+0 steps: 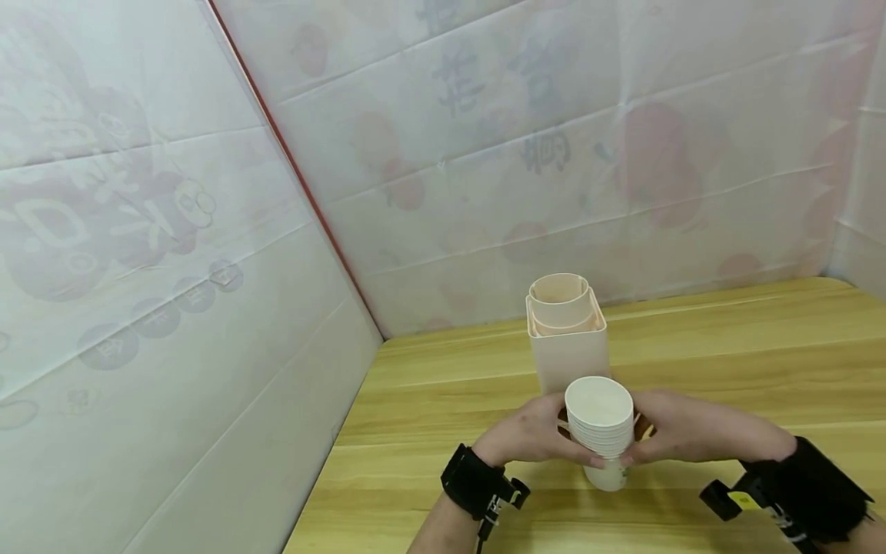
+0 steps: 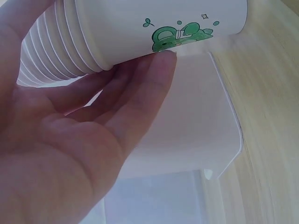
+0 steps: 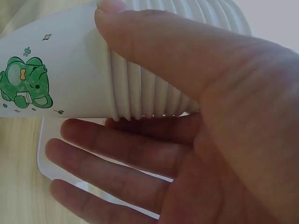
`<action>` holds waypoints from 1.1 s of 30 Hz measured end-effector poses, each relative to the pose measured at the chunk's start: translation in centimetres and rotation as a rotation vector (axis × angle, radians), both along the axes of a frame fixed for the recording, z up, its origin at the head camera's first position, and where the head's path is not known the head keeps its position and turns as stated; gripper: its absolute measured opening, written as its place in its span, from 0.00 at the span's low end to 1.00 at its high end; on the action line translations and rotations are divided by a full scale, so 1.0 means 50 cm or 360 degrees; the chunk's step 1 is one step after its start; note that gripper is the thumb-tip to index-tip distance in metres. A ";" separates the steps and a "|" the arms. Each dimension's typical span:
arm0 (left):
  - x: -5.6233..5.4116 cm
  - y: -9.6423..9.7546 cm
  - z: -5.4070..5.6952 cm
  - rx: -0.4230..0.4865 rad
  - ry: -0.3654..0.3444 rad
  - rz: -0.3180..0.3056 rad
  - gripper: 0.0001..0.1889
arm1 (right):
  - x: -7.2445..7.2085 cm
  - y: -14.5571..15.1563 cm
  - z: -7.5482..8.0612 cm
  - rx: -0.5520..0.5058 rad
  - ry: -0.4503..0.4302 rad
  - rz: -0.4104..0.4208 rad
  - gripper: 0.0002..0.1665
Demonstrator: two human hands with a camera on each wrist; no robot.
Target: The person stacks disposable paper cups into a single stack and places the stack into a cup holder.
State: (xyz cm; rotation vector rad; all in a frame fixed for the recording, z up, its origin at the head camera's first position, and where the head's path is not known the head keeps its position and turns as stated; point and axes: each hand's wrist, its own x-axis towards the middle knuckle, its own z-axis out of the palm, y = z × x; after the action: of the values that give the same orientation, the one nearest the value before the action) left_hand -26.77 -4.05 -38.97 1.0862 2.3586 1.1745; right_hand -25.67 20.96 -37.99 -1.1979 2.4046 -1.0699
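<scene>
A nested stack of white paper cups [image 1: 601, 423] stands mouth up between both hands, with several rims showing. Green cartoon animals are printed on the lowest cup, seen in both wrist views. My left hand [image 1: 536, 432] grips the stack from the left, thumb across the near side and fingers behind. My right hand [image 1: 681, 427] holds it from the right, its thumb [image 3: 154, 39] lying along the rims while the other fingers spread out beyond the cups. Right behind the stack is a pale pink square container [image 1: 571, 358] with a round cylinder [image 1: 559, 296] rising out of its top.
The wood-grain table [image 1: 415, 400] runs back to a white printed sheet [image 1: 484, 177] hung as a wall. Another sheet [image 1: 173, 308] closes off the left side. Black straps with small cameras wrap both wrists.
</scene>
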 end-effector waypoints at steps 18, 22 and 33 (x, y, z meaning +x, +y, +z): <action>-0.005 -0.022 0.035 0.0270 -0.0057 0.0171 0.35 | 0.002 -0.003 0.021 -0.0137 0.0246 -0.0207 0.30; -0.005 -0.029 0.047 0.0325 0.0002 0.0204 0.37 | 0.004 -0.011 0.033 -0.0180 0.0304 -0.0236 0.29; 0.005 -0.041 0.129 0.0312 0.0186 0.0370 0.33 | 0.016 -0.032 0.099 -0.0227 0.0506 -0.0469 0.27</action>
State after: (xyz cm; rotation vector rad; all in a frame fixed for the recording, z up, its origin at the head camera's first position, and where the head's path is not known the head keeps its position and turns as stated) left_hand -26.53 -6.10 -32.51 0.9829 2.5576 1.4875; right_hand -24.87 19.36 -33.02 -1.1570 2.8624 -1.2333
